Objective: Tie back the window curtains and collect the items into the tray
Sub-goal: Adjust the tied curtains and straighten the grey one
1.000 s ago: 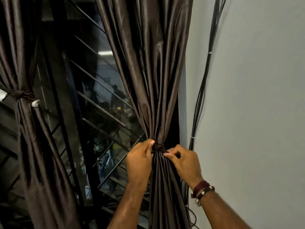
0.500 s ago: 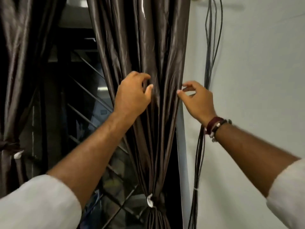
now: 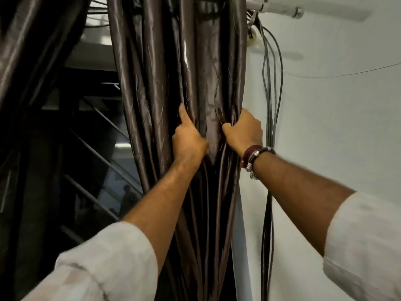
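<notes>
Curtain folds between gripping fingers

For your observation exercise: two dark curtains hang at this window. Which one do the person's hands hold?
The right-hand curtain, beside the white wall: left hand and right hand grip its folds. The left curtain hangs untouched.
</notes>
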